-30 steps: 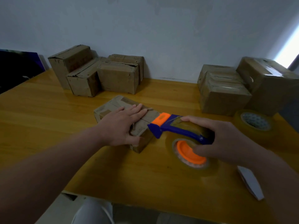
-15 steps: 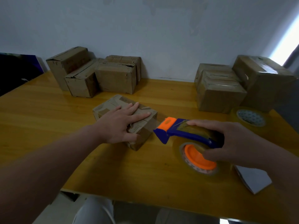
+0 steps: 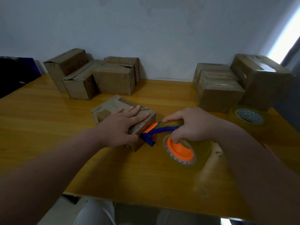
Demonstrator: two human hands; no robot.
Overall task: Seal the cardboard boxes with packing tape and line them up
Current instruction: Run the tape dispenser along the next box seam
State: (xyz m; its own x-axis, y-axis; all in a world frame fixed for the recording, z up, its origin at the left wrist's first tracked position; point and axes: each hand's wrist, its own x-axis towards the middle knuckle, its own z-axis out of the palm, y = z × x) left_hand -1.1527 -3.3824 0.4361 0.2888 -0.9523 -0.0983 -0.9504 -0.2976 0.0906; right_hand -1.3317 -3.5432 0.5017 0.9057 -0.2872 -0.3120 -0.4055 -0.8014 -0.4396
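Worktop (image 3: 40,124) of glossy yellow wood meets a pale wall (image 3: 146,38) (cardboard boxes (image 3: 113,78) along it); left hand (image 3: 120,127) presses flat on a box (image 3: 113,104), right hand (image 3: 193,125) grips the tape dispenser (image 3: 180,151).

left hand (image 3: 120,127), right hand (image 3: 193,125), 2 forearms (image 3: 56,161): bare | knee (image 3: 95,211): pale cloth

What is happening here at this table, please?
A person is taping a small cardboard box on the yellow table. The left hand lies flat on its top. The right hand grips a blue-and-orange tape dispenser, its front end at the box's right end. More boxes stand by the wall; a spare tape roll lies at right.
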